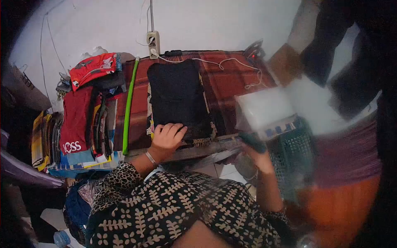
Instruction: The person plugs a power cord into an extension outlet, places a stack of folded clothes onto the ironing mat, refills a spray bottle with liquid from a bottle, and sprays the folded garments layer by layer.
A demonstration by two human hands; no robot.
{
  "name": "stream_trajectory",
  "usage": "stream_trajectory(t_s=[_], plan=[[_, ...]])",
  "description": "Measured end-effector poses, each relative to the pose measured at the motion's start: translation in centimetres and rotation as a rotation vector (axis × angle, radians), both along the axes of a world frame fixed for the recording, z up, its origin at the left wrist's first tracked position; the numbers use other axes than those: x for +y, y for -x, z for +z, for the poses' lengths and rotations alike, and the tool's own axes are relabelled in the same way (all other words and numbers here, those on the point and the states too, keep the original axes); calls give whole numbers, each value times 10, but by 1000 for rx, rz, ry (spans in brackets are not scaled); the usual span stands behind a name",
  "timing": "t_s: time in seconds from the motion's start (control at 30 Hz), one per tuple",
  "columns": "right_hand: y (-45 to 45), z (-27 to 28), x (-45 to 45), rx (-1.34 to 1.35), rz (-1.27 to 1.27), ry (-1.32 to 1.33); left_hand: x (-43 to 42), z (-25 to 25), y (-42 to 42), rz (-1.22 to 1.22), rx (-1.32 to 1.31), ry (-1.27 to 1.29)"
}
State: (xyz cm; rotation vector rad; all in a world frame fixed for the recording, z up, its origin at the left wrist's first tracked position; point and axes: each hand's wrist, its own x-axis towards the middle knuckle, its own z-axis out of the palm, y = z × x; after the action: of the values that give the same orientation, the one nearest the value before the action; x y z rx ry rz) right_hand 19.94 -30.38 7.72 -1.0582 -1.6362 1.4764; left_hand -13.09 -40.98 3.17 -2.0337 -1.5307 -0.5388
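Observation:
On the black folded cloth (178, 97) lies my left hand (165, 140), fingers spread over its near edge. Patterned fabric edges show beneath that cloth, which rests on a red-brown checked cover (223, 78). My right hand (260, 159), somewhat blurred, is at the table's front edge, closed around a dark greenish thing (253, 141) whose kind I cannot make out. Just beyond it is a white plastic-wrapped pack (264, 108). A green plastic basket (294, 153) stands to the right of this hand.
A bright green stick (130, 107) lies left of the black cloth. Further left are folded clothes, including a dark red piece (74, 120) and a red one (93, 70). An iron (253, 49) with a red light sits at the back right. Its cord leads toward a socket block (153, 43).

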Motion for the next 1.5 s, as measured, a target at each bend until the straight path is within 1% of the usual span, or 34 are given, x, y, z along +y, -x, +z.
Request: stream_trajectory(t_s=[0.03,0.1,0.17,0.2,0.27,0.3,0.37,0.4,0.47,0.5,0.53,0.57,0.63,0.67,0.73,0.77,0.83,0.87,0.93,0.97,1.03,1.07,1.13,1.17,1.2,1.23,1.27,1.3,1.33,1.37,1.43,1.47,1.5], plan=[[-1,-4,1,9,22,62,-2,3,-2,14,-44,26],[2,-5,-3,6,12,54,-5,11,-5,38,-91,52],[8,-5,-3,7,3,39,-2,21,-10,94,3,115],[10,-8,-2,24,55,29,3,18,-11,97,2,111],[13,-14,0,42,111,16,13,10,-11,164,165,36],[14,-17,0,1,156,31,16,18,-10,168,167,33],[21,-16,-1,-34,199,40,25,53,-4,221,-93,396],[28,-11,-5,-25,212,12,32,72,4,194,-158,341],[41,2,-10,-17,224,-8,52,109,27,211,-206,262],[50,14,-7,-40,262,-34,63,141,35,277,-197,333],[60,23,0,-62,300,-63,77,159,48,310,-180,325],[71,23,10,-59,300,-68,89,176,59,276,-235,288],[96,22,32,-29,231,-216,117,203,81,303,-236,318],[110,27,41,-25,231,-220,125,217,86,300,-247,350],[134,37,54,55,32,-291,135,227,91,293,-256,383],[140,40,59,58,29,-294,139,229,92,275,-276,362],[149,41,66,49,84,-430,142,229,94,258,-294,341],[150,39,68,49,84,-429,142,227,94,251,-309,357],[147,25,71,-19,209,-289,142,218,95,241,-328,379],[145,17,72,-23,209,-288,141,212,97,222,-324,347],[137,-1,70,-149,336,-76,135,205,96,209,-329,321],[131,-8,67,-154,342,-71,132,202,93,221,-312,336],[117,-17,53,-153,427,-183,119,196,79,236,-298,358],[106,-15,45,-154,429,-181,108,190,67,249,-266,345],[95,2,31,-153,397,-86,95,183,56,261,-233,331],[84,10,21,-153,364,8,83,164,48,200,-185,234],[73,6,18,-153,364,8,72,139,40,139,-136,136],[60,1,15,-123,329,-18,59,119,28,148,-126,210],[47,-3,14,-93,293,-46,44,98,17,108,-87,173],[37,-10,13,-91,287,-45,29,79,9,74,-85,228],[17,-31,11,-144,200,106,10,32,5,32,-78,234],[8,-42,11,-145,197,110,2,17,5,25,-71,182],[4,-47,10,-64,234,137,-3,13,5,18,-61,124]])
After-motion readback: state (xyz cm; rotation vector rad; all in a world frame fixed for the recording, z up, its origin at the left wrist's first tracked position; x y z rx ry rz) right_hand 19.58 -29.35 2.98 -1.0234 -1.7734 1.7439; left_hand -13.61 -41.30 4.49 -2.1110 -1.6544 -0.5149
